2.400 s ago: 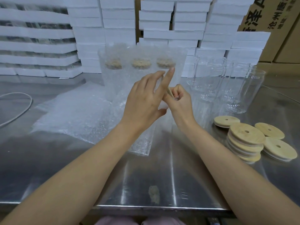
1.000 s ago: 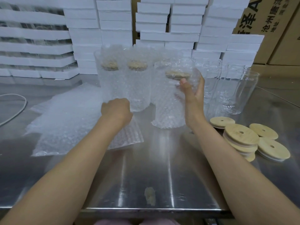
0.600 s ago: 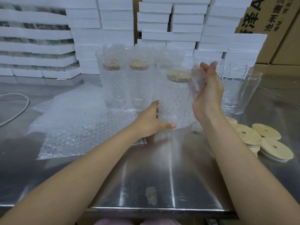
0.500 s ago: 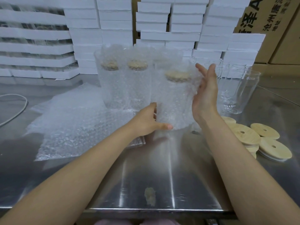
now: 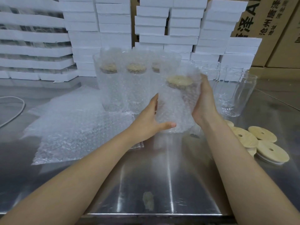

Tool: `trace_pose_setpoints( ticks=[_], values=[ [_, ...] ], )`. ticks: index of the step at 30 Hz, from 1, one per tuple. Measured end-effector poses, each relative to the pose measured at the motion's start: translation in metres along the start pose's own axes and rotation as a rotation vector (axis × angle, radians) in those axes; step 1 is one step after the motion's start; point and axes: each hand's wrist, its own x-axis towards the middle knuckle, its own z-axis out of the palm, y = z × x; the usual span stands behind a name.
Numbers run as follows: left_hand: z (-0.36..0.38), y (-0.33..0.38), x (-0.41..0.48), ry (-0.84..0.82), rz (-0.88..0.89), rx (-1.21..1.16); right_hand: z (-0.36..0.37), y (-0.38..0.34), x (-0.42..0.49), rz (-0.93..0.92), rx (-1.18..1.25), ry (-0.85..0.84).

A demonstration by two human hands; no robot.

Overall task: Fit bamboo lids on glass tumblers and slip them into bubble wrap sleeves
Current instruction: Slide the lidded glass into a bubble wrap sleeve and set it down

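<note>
Bubble wrap covers the tumbler (image 5: 177,108) that both hands hold over the middle of the steel counter (image 5: 162,184), close to upright, with its bamboo lid (image 5: 179,80) showing pale through the sleeve (image 5: 175,119) near the top. The left hand (image 5: 149,122) grips the lower left side, thumb lying across the front just above the base and fingers hidden behind. The right hand (image 5: 204,103) clasps the right side higher up, palm flat to the wrap and fingers curled round the back beside the lid. Whether the base touches the counter or sits just off it I cannot tell. Just behind stand 3 wrapped tumblers (image 5: 136,88) in a row, each with a lid inside; the right one is mostly hidden by the held one. To the left a pile of flat sleeves (image 5: 78,130) lies spread on the counter, its right corner passing under the left forearm. To the right, behind the right hand, is a cluster of bare tumblers (image 5: 233,95), upright. Nearer, beside the right forearm, loose lids (image 5: 276,155) lie overlapping, 2 of them showing a small hole. A pale cable (image 5: 23,103) curves at the far left edge. White foam boxes (image 5: 168,30) are stacked along the back, with brown cartons (image 5: 272,30) at the far right behind them. A small smudge (image 5: 148,202) marks the counter near its front edge.
</note>
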Motion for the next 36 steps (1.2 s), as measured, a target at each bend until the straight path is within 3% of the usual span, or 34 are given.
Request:
trace_pose_setpoints(
  ticks=[4, 7, 12, 14, 19, 22, 26, 36],
  values=[
    [0.000, 0.000, 0.001, 0.045, -0.028, 0.014, 0.003, 0.001, -0.002, -0.073, -0.080, 0.138],
    [-0.003, -0.003, 0.005, 0.052, -0.080, 0.025, -0.003, 0.000, 0.002, -0.127, -0.013, 0.033],
    [-0.013, -0.009, 0.010, 0.094, -0.166, -0.111, -0.005, 0.015, -0.007, -0.344, -0.488, -0.136],
    [-0.014, -0.008, 0.009, 0.091, -0.164, -0.153, -0.005, 0.025, -0.006, -0.355, -0.554, -0.227],
    [-0.019, 0.002, 0.016, 0.118, -0.256, -0.432, -0.006, 0.030, 0.001, -0.385, -0.523, -0.149],
    [-0.025, -0.002, 0.017, 0.207, -0.367, -0.135, -0.005, 0.028, 0.000, -0.386, -0.421, -0.119],
    [-0.025, -0.011, 0.010, 0.074, -0.353, 0.182, 0.002, 0.026, -0.002, -0.335, -0.274, -0.144],
    [-0.027, -0.007, 0.008, 0.035, -0.384, 0.178, 0.006, 0.028, -0.003, -0.342, -0.170, -0.218]
  ],
)
